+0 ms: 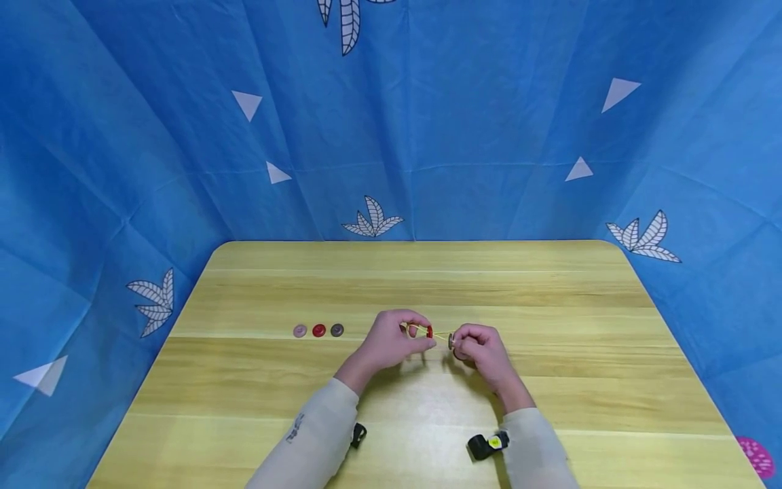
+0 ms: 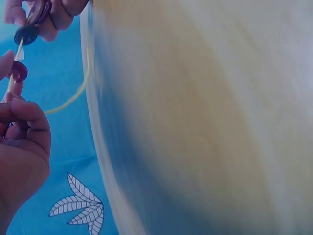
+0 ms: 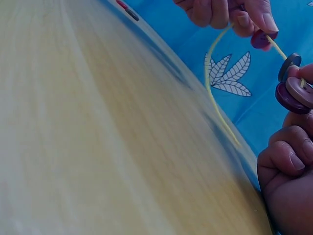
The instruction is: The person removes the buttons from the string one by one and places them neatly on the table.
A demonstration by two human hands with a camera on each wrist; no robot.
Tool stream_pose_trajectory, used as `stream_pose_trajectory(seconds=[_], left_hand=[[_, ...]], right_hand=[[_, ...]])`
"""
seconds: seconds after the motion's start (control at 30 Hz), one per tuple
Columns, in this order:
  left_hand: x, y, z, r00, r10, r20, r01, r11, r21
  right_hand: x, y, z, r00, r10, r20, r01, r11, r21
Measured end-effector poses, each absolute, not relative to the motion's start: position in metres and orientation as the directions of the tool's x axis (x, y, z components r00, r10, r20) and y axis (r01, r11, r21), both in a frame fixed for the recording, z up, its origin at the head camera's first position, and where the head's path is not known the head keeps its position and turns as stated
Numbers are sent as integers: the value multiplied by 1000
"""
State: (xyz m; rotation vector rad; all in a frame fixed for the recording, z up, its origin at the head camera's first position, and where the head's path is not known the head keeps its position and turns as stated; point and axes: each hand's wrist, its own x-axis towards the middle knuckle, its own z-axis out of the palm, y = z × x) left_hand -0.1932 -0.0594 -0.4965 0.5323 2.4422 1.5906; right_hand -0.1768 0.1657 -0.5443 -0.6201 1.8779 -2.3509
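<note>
A blue patterned cloth (image 1: 452, 102) hangs beyond both hands, and the wooden bench (image 1: 611, 339) spreads beneath them. The left hand (image 1: 394, 339) pinches a red button (image 1: 430, 331) between thumb and fingertips. Just beside it, the right hand (image 1: 485, 353) grips a small bunch: a grey button (image 3: 288, 67) nearest the left hand, then a dark red button (image 3: 291, 100) and a brownish-pink button (image 3: 302, 90). A yellow string (image 3: 277, 48) runs straight between the hands and appears to pass through the red button; a loose length of it curves away from the left hand.

On the bench, to the left of the left hand, lie three smaller-looking items in a row: a pink button (image 1: 299, 331), a bright red button (image 1: 319, 330) and a charcoal button (image 1: 337, 330), the last nearest the hand.

The red button could slip, I judge, if the left hand's fingertip pinch loosens; a slack right-hand grip could let the bunch slide, and the loose string could snag or tangle. No container shows in any view.
</note>
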Motion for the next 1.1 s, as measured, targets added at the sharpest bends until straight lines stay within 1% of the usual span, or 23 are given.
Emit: stream_pose_trajectory(seconds=[0.43, 0.7, 0.9, 1.1], left_hand=[[-194, -80, -497, -951, 308, 6, 122, 360, 925], [-196, -97, -495, -967, 254, 23, 121, 377, 918], [-197, -110, -495, -977, 215, -6, 82, 397, 914], [-197, -121, -496, -983, 183, -20, 54, 390, 919]], right_hand=[[-176, 166, -542, -917, -286, 279, -212, -244, -946], [-177, 166, -544, -927, -277, 255, -191, -237, -953], [-177, 166, -546, -929, -272, 250, -186, -239, -953], [-176, 166, -547, -931, -271, 246, -180, -246, -952]])
